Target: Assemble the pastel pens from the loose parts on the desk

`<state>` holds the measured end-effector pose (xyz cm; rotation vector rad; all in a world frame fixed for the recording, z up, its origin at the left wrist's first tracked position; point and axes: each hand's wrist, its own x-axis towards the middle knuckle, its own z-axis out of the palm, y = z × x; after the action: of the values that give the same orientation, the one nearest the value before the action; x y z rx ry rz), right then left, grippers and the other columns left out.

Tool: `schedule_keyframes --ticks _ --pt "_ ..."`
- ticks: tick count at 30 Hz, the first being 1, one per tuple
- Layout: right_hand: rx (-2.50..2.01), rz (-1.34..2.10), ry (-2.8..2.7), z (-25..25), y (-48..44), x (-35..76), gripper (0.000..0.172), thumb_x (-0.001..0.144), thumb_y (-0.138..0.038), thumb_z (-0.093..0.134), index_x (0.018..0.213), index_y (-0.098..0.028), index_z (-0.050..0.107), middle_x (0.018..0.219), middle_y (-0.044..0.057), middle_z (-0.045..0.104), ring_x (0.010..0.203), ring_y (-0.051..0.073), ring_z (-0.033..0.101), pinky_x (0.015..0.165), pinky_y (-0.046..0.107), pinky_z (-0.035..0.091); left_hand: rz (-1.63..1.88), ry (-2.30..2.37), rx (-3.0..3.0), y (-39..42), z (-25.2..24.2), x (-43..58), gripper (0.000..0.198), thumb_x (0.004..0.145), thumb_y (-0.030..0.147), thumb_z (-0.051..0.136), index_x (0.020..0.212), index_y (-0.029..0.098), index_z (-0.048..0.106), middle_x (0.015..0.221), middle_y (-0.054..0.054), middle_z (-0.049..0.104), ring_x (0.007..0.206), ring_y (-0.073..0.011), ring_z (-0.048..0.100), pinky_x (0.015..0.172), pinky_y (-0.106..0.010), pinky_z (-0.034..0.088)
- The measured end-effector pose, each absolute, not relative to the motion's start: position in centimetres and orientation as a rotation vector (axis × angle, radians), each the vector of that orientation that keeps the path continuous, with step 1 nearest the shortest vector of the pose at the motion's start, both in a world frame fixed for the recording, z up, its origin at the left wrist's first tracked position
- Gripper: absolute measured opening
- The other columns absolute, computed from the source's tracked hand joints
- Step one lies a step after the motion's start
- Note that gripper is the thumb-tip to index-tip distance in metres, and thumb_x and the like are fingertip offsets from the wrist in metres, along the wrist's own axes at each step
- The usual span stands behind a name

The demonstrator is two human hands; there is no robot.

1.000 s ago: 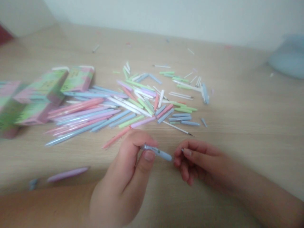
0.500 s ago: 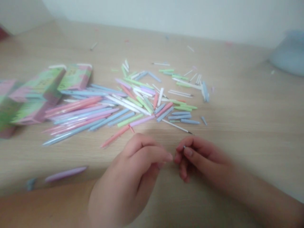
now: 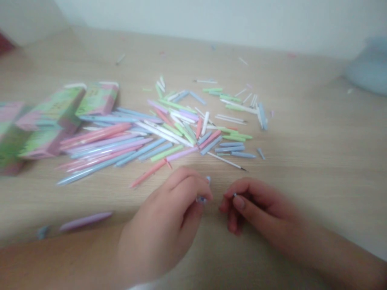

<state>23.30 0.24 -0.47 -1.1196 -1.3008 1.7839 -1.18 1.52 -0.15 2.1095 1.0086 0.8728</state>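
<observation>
My left hand [image 3: 169,217] is closed low in the middle, and a short pale blue pen part [image 3: 204,189] shows at its fingertips, mostly covered by the fingers. Just to its right my right hand [image 3: 250,203] is curled in a pinch on a tiny silver-tipped piece [image 3: 234,195] that I cannot make out. The two hands are a small gap apart. Behind them a spread of pastel pen barrels and caps [image 3: 157,133] lies on the wooden table [image 3: 317,137]. A thin white refill [image 3: 226,161] lies just beyond my right hand.
Green-and-pink boxes [image 3: 51,121] stand at the left beside the long barrels. A lone purple barrel [image 3: 86,220] lies at the lower left. A blurred blue object [image 3: 367,68] sits at the far right edge. A pale wall [image 3: 211,16] runs along the back.
A second ago the blue part stuck out sideways from my left fingers toward the right hand. The left hand has since turned and closed over it, so only its end shows. The right hand stays put.
</observation>
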Motion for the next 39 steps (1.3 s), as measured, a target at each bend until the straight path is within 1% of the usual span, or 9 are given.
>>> schedule_keyframes --ticks 5,10,13,17,21,30,34,37,39 --pt "-1.097 1.796 -1.289 -0.4 0.3 23.3 0.016 0.108 -0.04 0.064 0.11 -0.025 0.069 0.096 0.001 0.072 0.075 0.013 0.072 0.068 0.026 0.061 0.924 0.982 2.145 1.8 -0.1 -1.3 0.038 0.094 -0.002 0.056 0.118 0.027 0.057 0.114 -0.002 0.065 0.107 -0.0166 0.065 0.093 -0.029 0.054" --pt "-1.112 1.801 -1.287 -0.5 0.2 23.2 0.016 0.108 -0.04 0.064 0.112 -0.025 0.068 0.097 0.001 0.072 0.076 0.013 0.072 0.068 0.026 0.06 0.983 1.068 2.148 2.0 -0.3 -1.3 0.034 0.098 0.004 0.061 0.122 0.027 0.057 0.116 -0.003 0.065 0.114 -0.0194 0.061 0.103 -0.036 0.05" --pt "-1.113 1.802 -1.281 -0.5 0.1 23.3 0.017 0.108 -0.041 0.063 0.112 -0.025 0.066 0.096 0.001 0.072 0.075 0.013 0.071 0.068 0.026 0.06 1.019 1.079 2.126 2.0 -0.4 -1.4 0.033 0.099 0.005 0.061 0.124 0.027 0.057 0.117 -0.002 0.064 0.115 -0.018 0.06 0.104 -0.034 0.048" --pt "-1.138 1.779 -1.27 -0.4 0.0 23.2 0.02 0.11 -0.044 0.058 0.11 -0.025 0.062 0.094 0.001 0.07 0.071 0.012 0.07 0.063 0.026 0.059 1.116 1.023 2.064 1.7 -0.4 -1.4 0.037 0.099 0.003 0.061 0.128 0.025 0.054 0.118 -0.003 0.06 0.116 -0.0171 0.058 0.105 -0.034 0.046" --pt "-1.162 1.759 -1.307 -0.3 -0.1 23.2 0.022 0.109 -0.045 0.06 0.11 -0.024 0.061 0.093 0.001 0.07 0.072 0.013 0.07 0.063 0.025 0.058 1.206 0.869 2.076 1.2 -0.4 -1.6 0.045 0.095 -0.004 0.059 0.129 0.025 0.054 0.118 -0.004 0.057 0.117 -0.0181 0.058 0.102 -0.035 0.05" --pt "-1.139 1.764 -1.334 -0.1 -0.1 23.2 0.018 0.111 -0.042 0.058 0.113 -0.024 0.061 0.095 0.001 0.07 0.073 0.012 0.07 0.063 0.025 0.058 1.15 0.876 2.12 1.1 -0.3 -1.7 0.047 0.093 -0.004 0.06 0.13 0.024 0.054 0.118 -0.004 0.058 0.114 -0.0173 0.06 0.1 -0.031 0.052" --pt "-1.156 1.757 -1.366 -0.1 0.0 23.1 0.019 0.111 -0.044 0.057 0.109 -0.025 0.061 0.092 0.0 0.068 0.073 0.012 0.069 0.065 0.024 0.058 0.916 0.95 2.182 1.5 0.0 -1.4 0.039 0.095 -0.001 0.058 0.123 0.027 0.057 0.112 -0.001 0.064 0.106 -0.0152 0.064 0.094 -0.027 0.054" --pt "-1.185 1.735 -1.444 -0.3 -0.2 23.4 0.02 0.113 -0.045 0.052 0.111 -0.027 0.06 0.092 0.0 0.068 0.074 0.013 0.068 0.065 0.026 0.057 0.867 0.966 2.187 1.6 0.2 -1.3 0.036 0.097 0.001 0.056 0.121 0.028 0.056 0.112 0.0 0.065 0.106 -0.0154 0.064 0.094 -0.027 0.054" --pt "-1.247 1.618 -1.621 -0.2 -0.5 23.8 0.018 0.115 -0.042 0.047 0.113 -0.029 0.059 0.086 -0.001 0.066 0.071 0.014 0.065 0.063 0.027 0.055 0.847 0.955 2.191 1.7 0.2 -1.2 0.035 0.098 0.002 0.055 0.121 0.028 0.056 0.112 0.0 0.065 0.106 -0.015 0.064 0.093 -0.027 0.053"
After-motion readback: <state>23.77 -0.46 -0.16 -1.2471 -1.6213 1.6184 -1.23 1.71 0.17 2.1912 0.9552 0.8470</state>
